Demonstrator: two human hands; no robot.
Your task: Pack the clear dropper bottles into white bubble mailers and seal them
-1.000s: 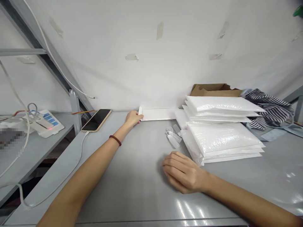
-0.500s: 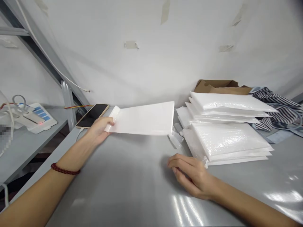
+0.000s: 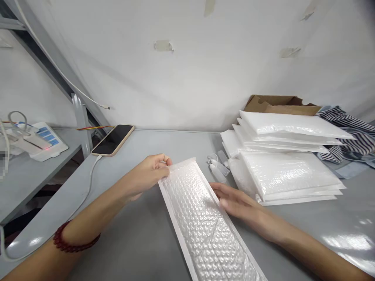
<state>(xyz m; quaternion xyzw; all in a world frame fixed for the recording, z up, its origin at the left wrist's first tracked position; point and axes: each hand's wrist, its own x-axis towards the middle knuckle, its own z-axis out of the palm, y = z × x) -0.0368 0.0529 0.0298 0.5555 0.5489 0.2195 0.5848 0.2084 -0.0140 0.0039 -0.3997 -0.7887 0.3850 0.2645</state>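
A white bubble mailer (image 3: 205, 218) slants over the grey table, its bubbled side facing up and its lower end running out of the bottom of the view. My left hand (image 3: 149, 173) pinches the mailer's upper left corner between thumb and fingers. At the mailer's right edge is my right hand (image 3: 237, 201), thumb over the edge and fingers partly hidden behind it. Just beyond my right hand lie small clear plastic bottles (image 3: 218, 171). Two piles of white mailers, one at the back (image 3: 293, 125) and one in front (image 3: 295, 175), stand to the right.
A phone (image 3: 113, 139) with a white cable (image 3: 91, 175) rests at the table's back left. Behind the mailer piles are an open cardboard box (image 3: 281, 104) and striped cloth (image 3: 351, 128). A white power strip (image 3: 43, 140) sits on the left side table.
The mailer has turned from lying crosswise to pointing toward me, with its bubbled side now showing. My left hand moved right with it, and my right hand has come to its edge.
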